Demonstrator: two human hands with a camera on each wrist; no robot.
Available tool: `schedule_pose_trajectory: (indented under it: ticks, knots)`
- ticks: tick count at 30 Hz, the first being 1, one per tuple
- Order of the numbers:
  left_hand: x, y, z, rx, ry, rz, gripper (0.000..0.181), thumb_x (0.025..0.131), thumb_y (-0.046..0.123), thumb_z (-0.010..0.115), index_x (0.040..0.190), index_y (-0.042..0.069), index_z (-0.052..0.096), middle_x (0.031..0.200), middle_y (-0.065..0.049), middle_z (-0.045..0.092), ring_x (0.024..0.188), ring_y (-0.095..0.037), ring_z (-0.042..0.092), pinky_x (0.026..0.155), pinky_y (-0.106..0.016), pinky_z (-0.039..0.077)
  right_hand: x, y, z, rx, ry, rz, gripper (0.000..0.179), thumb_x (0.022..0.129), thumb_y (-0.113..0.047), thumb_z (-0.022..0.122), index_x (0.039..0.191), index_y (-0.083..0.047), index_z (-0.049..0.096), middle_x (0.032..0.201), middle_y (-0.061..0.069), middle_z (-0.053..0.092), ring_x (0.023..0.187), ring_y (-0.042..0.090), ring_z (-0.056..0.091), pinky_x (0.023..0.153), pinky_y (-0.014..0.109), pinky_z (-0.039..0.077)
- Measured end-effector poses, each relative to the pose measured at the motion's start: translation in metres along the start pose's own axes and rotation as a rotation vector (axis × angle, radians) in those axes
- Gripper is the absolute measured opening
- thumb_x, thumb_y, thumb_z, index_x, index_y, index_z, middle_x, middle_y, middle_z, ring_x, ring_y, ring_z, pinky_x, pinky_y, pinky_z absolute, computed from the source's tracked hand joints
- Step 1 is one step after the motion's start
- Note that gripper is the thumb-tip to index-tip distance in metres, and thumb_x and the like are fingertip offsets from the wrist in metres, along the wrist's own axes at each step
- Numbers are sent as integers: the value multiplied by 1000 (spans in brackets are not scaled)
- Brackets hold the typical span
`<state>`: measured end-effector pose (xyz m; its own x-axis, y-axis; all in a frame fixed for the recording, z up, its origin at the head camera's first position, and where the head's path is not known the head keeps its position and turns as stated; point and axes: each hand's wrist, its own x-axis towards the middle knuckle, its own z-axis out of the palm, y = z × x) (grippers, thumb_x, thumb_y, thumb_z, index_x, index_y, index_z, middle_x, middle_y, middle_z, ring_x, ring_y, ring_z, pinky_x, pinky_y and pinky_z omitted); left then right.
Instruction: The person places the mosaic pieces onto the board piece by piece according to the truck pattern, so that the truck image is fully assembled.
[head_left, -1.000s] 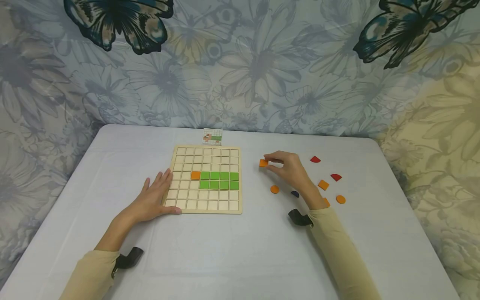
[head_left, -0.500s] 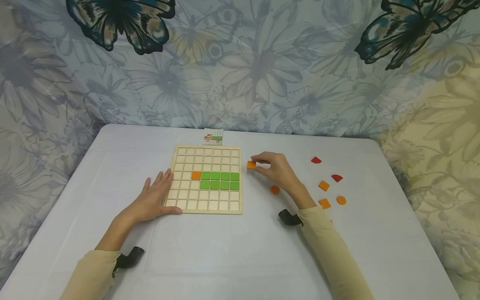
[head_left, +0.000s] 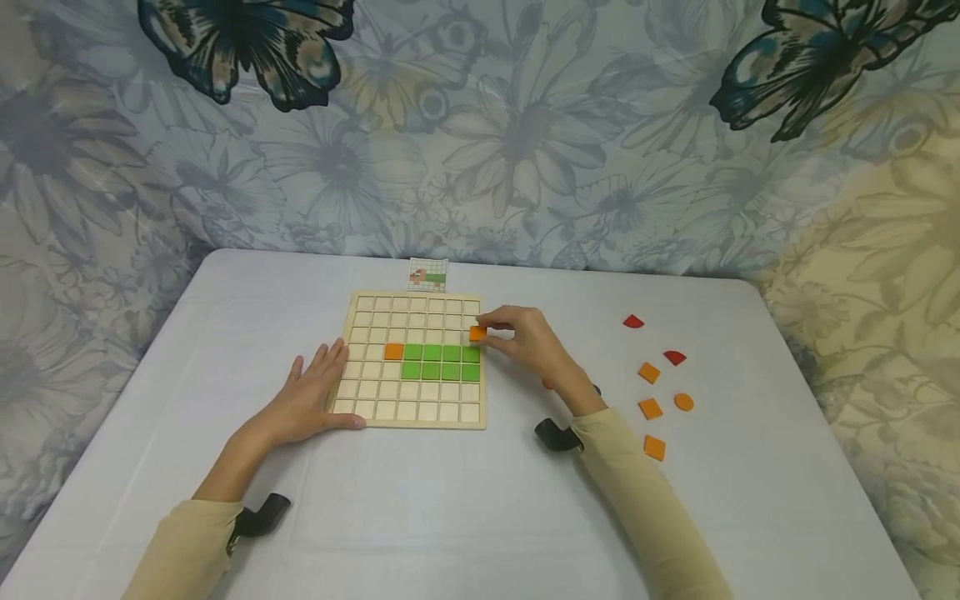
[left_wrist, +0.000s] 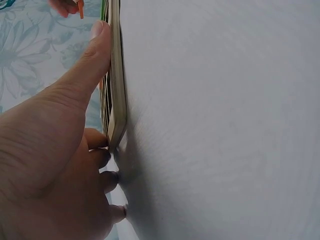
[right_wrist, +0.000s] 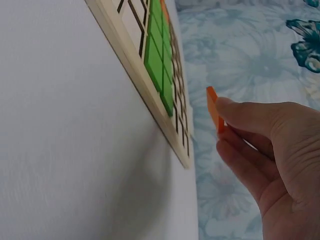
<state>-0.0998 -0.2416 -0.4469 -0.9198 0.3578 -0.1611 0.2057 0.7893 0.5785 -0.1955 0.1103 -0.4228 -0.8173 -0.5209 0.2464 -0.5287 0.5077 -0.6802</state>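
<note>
My right hand (head_left: pixel 525 340) pinches an orange square tile (head_left: pixel 477 333) between thumb and fingers, over the right edge of a wooden grid board (head_left: pixel 375 386). The right wrist view shows this tile (right_wrist: pixel 214 110) held on edge, raised above the board (right_wrist: pixel 135 75). Two rows of green square tiles (head_left: pixel 441 362) fill the board's right middle, with one orange tile (head_left: pixel 393 352) at the left end of the upper row. My left hand (head_left: pixel 303 400) lies with fingers spread along the board's left side. Its thumb (left_wrist: pixel 95 50) rests on the near edge of the frame.
A small printed card (head_left: pixel 428 275) lies behind the board. To the right are two red quarter-round pieces (head_left: pixel 633 321), several orange squares (head_left: pixel 651 408) and an orange disc (head_left: pixel 683 402). Another orange piece and a dark piece (head_left: pixel 597 389) are partly behind the right wrist.
My right hand has carried the orange square tile leftward, from the table beside the board to over its right edge. The left hand stays in place.
</note>
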Motion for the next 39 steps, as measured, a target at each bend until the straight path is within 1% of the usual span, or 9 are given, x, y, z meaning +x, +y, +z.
schedule_pose_trajectory:
  ticks: [7,13,19,22,26,30,35,39]
  knots:
    - [1,-2,1,6,-11,-12,122,74,54,79,155,-5,9,163,-19,0,148,-41,-3,115,-59,-10,8,-6,13,7,-27,7,28,84,-3,76,111,2,72,107,10,73,103,23,69,91,30,54]
    - [2,-2,2,1,-8,-7,122,74,55,79,154,-5,10,163,-20,0,148,-41,-3,115,-60,-10,13,-10,24,20,-50,5,26,86,-5,75,111,1,72,108,10,72,102,23,68,91,29,54]
    - [2,-2,1,18,-4,-6,122,74,55,78,154,-5,10,163,-20,1,148,-42,-3,115,-61,-9,18,-16,35,11,-87,-39,27,86,-7,75,112,0,72,109,9,73,101,20,68,88,25,54]
    - [2,-3,1,13,-1,-2,122,74,54,79,154,-6,10,162,-21,1,148,-43,-2,114,-62,-9,22,-20,39,29,-88,-71,28,86,-6,75,113,1,72,110,10,72,102,21,68,89,25,54]
    - [2,-4,0,23,-6,-4,122,74,55,79,154,-5,9,163,-20,0,148,-42,-3,115,-61,-9,29,-25,46,44,-84,-97,27,86,-4,74,112,2,72,109,11,72,101,23,68,89,24,53]
    - [2,-6,0,30,-13,-10,123,74,56,78,155,-5,8,163,-19,0,148,-41,-3,115,-60,-9,35,-26,55,52,-85,-104,26,86,-3,74,111,2,72,108,11,72,101,22,68,89,22,53]
    - [2,-7,-1,28,-14,-7,123,73,58,78,155,-5,9,163,-19,0,148,-41,-3,115,-61,-9,40,-30,61,34,-72,-111,26,86,-5,74,111,1,72,107,11,72,99,22,69,87,24,54]
    - [2,-6,0,30,-13,1,123,74,58,77,155,-5,9,163,-19,0,148,-41,-2,115,-61,-8,43,-33,66,14,-63,-91,26,86,-6,75,111,0,73,108,10,73,99,21,69,87,22,54]
